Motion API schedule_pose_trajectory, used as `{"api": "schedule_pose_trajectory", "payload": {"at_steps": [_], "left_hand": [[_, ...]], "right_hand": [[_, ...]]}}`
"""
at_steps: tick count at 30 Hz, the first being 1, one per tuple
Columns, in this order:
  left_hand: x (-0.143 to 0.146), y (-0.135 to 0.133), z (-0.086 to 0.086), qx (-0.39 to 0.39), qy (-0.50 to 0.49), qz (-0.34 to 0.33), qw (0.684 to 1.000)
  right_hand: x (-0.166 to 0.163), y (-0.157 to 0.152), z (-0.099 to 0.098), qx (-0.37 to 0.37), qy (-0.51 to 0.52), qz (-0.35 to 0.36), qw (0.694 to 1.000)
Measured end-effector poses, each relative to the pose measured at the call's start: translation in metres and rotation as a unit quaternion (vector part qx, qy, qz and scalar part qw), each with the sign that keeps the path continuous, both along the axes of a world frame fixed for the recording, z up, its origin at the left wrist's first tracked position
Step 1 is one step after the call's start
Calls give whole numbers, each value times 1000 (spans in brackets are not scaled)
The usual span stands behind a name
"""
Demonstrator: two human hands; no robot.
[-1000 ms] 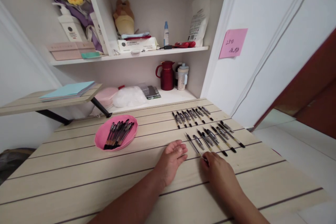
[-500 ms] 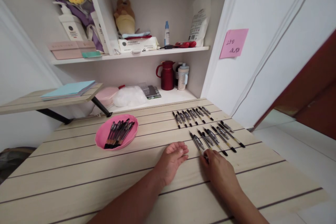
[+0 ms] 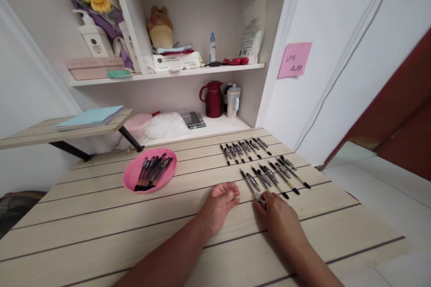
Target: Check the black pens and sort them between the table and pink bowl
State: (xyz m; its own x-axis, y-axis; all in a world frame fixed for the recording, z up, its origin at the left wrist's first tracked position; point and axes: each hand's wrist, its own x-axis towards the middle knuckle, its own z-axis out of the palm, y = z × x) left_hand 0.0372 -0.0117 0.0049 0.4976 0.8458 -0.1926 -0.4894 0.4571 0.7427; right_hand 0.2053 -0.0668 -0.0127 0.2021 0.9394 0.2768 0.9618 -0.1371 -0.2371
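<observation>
My right hand (image 3: 279, 216) rests low over the table with its fingers closed around the near end of a black-and-clear pen (image 3: 248, 182), the leftmost of the near row. That end is partly hidden under the fingers. Beside it lies a short dark clipped piece (image 3: 253, 182). More pens (image 3: 284, 177) slant side by side to the right, with similar short pieces between them. My left hand (image 3: 220, 206) lies to the left of the pen, palm turned inward, fingers loosely bent and apart, holding nothing.
A second row of pens (image 3: 245, 150) lies farther back. A pink bowl (image 3: 127, 178) with several dark pens stands at the left. Behind are a small raised shelf (image 3: 116, 122), a plastic bag (image 3: 166, 124), a red jug (image 3: 214, 101) and a lidded cup (image 3: 233, 102).
The head view has shifted slightly, so the scene sits a little differently. Both hands keep nearly the same pose, the right one still at the leftmost pen.
</observation>
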Motion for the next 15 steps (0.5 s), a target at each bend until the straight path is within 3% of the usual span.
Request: {"api": "schedule_pose_trajectory", "payload": {"at_steps": [15], "left_hand": [[-1,-1,-1,13,3,1,1000]], "right_hand": [[-6,-1,11,7,-15,-13,1000]]}}
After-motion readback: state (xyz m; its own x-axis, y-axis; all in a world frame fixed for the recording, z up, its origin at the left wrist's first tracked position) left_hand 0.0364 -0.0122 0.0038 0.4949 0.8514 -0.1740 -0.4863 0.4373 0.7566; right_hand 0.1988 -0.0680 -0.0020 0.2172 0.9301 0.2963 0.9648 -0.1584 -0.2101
